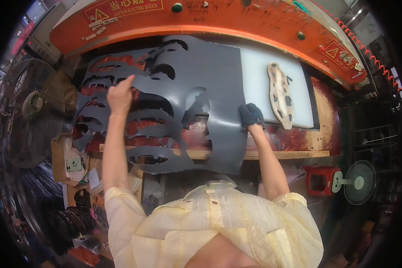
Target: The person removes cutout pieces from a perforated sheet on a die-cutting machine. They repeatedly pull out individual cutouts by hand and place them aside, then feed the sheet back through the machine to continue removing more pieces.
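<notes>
A large dark grey sheet with several curved cut-outs lies across the worktable, and its near edge hangs over the front. My bare left hand is closed at the cut-out left part, pinching one of the strips between the holes. My right hand, in a dark knitted glove, is closed on the sheet's right edge; its fingertips are partly hidden. To the right of that hand, a long tan sole-shaped cutting die with several openings rests on a white cutting board.
An orange press beam with warning labels spans the far side. A wooden rail runs along the table's front. A large fan stands left, and a small fan by a red stool stands right. A cardboard box sits at left.
</notes>
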Available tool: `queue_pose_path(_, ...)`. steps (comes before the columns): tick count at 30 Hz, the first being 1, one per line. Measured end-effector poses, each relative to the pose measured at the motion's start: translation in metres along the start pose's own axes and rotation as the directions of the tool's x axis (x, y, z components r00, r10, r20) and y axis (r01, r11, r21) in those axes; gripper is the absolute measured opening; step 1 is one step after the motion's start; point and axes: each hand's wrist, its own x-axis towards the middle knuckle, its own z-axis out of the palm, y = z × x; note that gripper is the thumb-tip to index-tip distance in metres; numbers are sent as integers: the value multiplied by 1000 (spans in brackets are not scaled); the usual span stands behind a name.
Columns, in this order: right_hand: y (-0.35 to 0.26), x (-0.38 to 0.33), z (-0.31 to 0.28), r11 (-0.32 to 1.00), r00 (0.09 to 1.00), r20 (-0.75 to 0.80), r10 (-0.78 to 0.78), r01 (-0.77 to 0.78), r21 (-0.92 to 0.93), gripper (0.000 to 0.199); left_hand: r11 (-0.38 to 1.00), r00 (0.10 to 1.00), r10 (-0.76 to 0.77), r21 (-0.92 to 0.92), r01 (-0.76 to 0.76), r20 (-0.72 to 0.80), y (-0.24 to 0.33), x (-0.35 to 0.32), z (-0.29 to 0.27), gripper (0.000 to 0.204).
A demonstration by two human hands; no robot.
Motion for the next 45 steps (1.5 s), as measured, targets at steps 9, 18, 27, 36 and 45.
queue_pose_path(9,-13,-1,8,992,982,167,-89,103,-73,49,982,760,-183,156,108,624,-8,-48,11,25)
queue_pose_path(18,4,-13,3,973,975,191,-114,148,-178,35,983,960,-169,-37,182,222,43,-56,-23,36)
queue_pose_path(27,37,21,-102,776,955,-276,-106,-95,-623,94,734,737,-443,-266,625,510,160,-101,-25,50)
queue_pose_path(36,59,46,-88,844,983,-162,86,-158,-513,103,258,515,-594,-461,849,617,142,-79,44,32)
queue_pose_path(45,74,65,-100,927,989,-145,21,35,374,71,308,459,-792,-385,870,403,110,-51,84,22)
